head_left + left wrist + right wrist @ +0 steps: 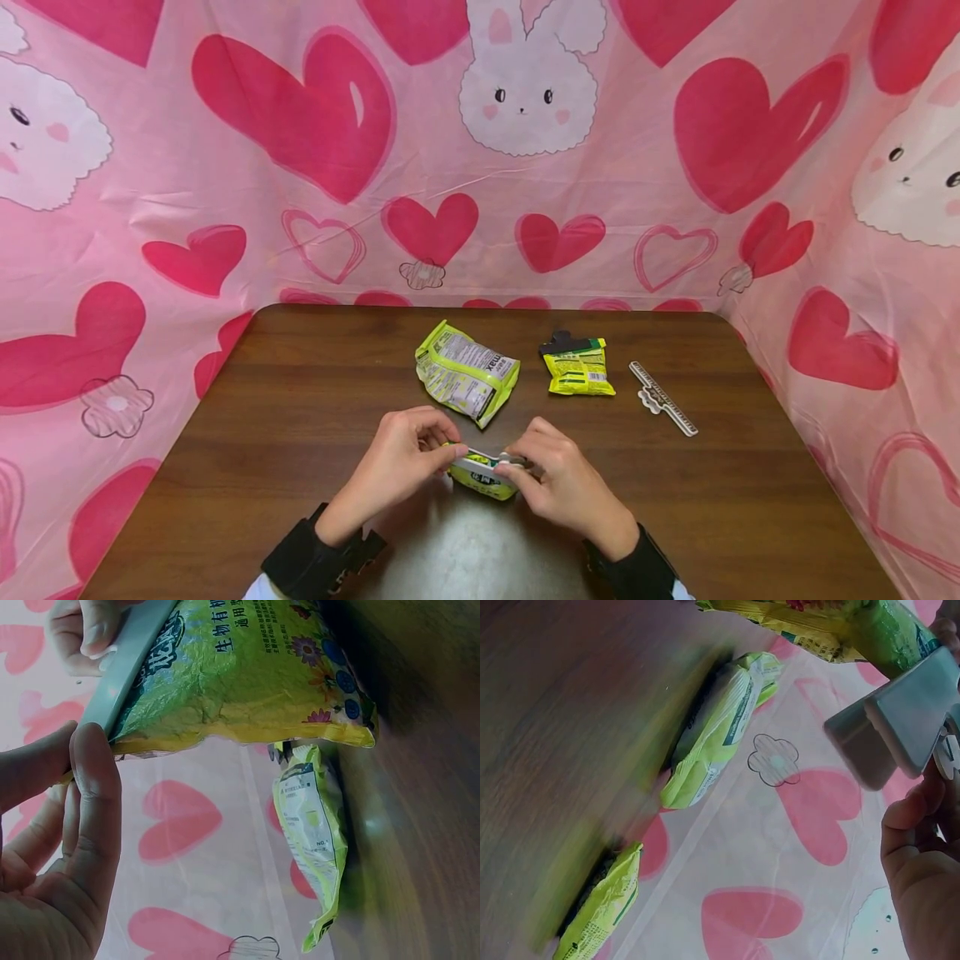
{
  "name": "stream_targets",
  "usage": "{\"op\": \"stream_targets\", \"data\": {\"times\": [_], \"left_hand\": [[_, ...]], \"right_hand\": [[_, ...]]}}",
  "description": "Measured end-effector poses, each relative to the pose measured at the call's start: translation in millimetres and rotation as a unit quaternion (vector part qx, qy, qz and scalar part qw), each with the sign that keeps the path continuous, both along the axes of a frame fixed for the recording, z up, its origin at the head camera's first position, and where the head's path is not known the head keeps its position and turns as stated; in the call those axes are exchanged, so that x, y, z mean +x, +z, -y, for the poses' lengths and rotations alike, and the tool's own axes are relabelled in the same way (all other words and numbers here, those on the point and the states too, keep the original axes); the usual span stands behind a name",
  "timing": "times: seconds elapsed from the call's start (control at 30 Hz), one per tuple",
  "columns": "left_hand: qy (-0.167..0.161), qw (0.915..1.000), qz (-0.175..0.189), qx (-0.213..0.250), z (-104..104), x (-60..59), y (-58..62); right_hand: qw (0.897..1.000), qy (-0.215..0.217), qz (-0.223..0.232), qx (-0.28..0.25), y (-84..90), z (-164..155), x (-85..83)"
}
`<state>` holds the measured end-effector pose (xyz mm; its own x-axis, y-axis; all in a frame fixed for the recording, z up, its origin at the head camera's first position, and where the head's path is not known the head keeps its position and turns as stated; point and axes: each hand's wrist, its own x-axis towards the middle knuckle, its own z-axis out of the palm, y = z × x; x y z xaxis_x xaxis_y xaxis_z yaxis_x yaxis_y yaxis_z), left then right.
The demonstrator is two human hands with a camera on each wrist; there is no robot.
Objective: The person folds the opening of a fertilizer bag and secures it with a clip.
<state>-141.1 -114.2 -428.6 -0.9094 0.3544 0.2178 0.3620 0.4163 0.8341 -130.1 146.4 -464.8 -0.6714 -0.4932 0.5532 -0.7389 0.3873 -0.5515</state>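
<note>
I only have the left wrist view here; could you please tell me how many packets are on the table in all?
Observer: Three. The head view shows the held packet, a bigger packet and a small packet.
Operator: Is that small one sealed?
Observer: A black clip sits along its top.
Operator: Any spare clips?
Observer: One white clip lies right of it.

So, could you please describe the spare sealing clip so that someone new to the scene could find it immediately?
Start at the brown wooden table and go to its far right side, past the small yellow packet. The pale grey clip lies there alone on bare wood, at a slant. Unlike its neighbours it is a thin, ruler-like bar, not a crinkled bag.
</note>
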Motion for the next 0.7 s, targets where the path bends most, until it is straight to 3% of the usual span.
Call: {"op": "stream_targets", "data": {"times": [0.33,0.7], "left_hand": [[0.001,0.9999,-0.004,-0.011,0.8,-0.6,-0.6],[-0.010,0.9998,-0.010,-0.017,1.3,-1.4,-2.9]], "right_hand": [[0.999,-0.010,0.041,0.011,-1.1,-1.3,0.3],[0.985,0.015,0.165,0.038,0.1,-3.2,-0.2]]}}
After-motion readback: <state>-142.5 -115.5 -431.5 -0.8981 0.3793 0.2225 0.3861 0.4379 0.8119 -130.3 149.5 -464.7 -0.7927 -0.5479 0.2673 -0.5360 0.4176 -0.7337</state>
